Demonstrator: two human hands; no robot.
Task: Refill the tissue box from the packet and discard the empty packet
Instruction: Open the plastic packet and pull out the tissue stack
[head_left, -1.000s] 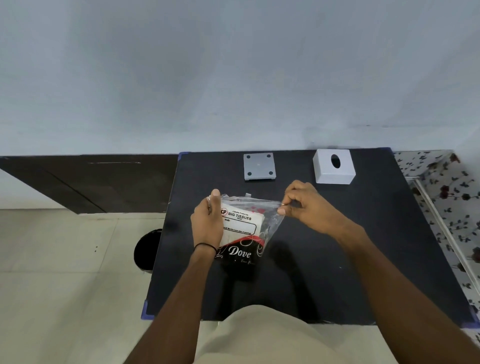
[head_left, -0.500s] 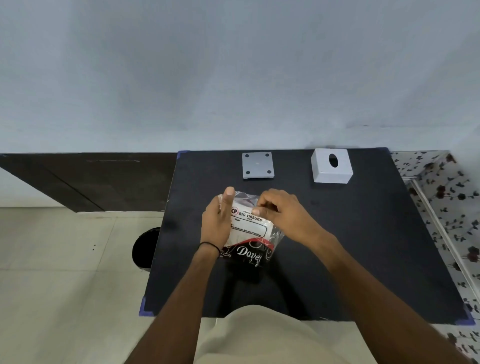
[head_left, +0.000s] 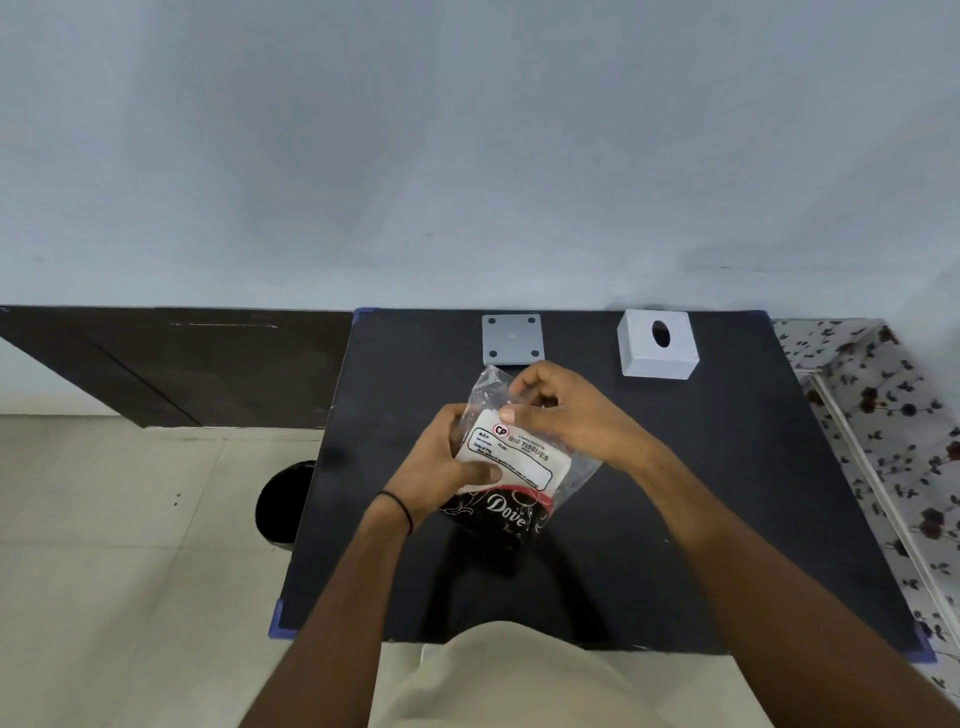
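Observation:
A clear plastic tissue packet (head_left: 514, 467) with a white stack of tissues, a "BIG TISSUES" label and a black and red lower part is held above the middle of the black table (head_left: 727, 493). My left hand (head_left: 441, 467) grips its left side. At the packet's open top, my right hand (head_left: 561, 410) has its fingers curled into the plastic mouth on the tissues. The white tissue box cover (head_left: 657, 351) with an oval hole stands at the back right. Its grey base plate (head_left: 511, 340) lies flat at the back centre.
A black round bin (head_left: 283, 501) stands on the tiled floor left of the table. A dark wooden panel (head_left: 171, 364) runs along the wall at the left. A floral-patterned surface (head_left: 893, 441) borders the table's right side.
My right hand moved left from the packet's right corner to its open top and now reaches in. The packet tilted and rose slightly toward the base plate.

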